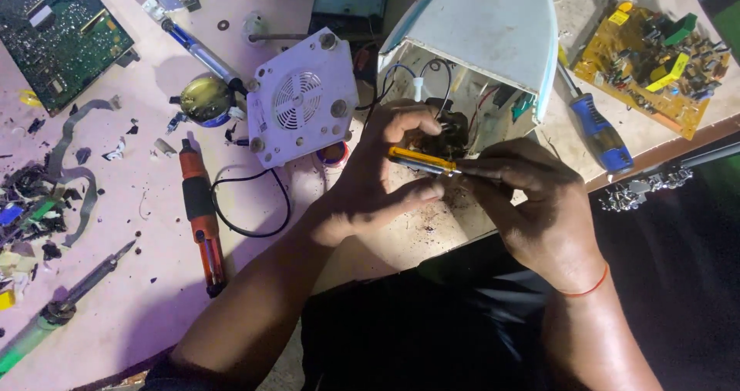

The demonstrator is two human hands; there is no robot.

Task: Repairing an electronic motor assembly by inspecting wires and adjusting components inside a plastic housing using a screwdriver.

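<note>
Table (154, 283): pink top, littered with scraps along its left edge.

White appliance housing (493, 29): domed, open side toward the person, wires showing inside; lies at top centre.

Green circuit board (54, 36): top left corner.

Yellow circuit board (655, 63): top right.

White fan panel (302, 98): square, round grille, just left of the housing.

Left hand (378, 179): fingers curled around a dark part (439, 137) at the housing's open mouth.

Right hand (532, 206): fingers closed on a yellow-handled screwdriver (420, 160), which lies across the left hand's fingers, just below the dark part.

Orange tool (200, 214): left of the forearm, beside a black cable loop (254, 206).

Blue-handled screwdriver (601, 133): right of the housing.

Soldering iron (85, 283): lower left.
</note>
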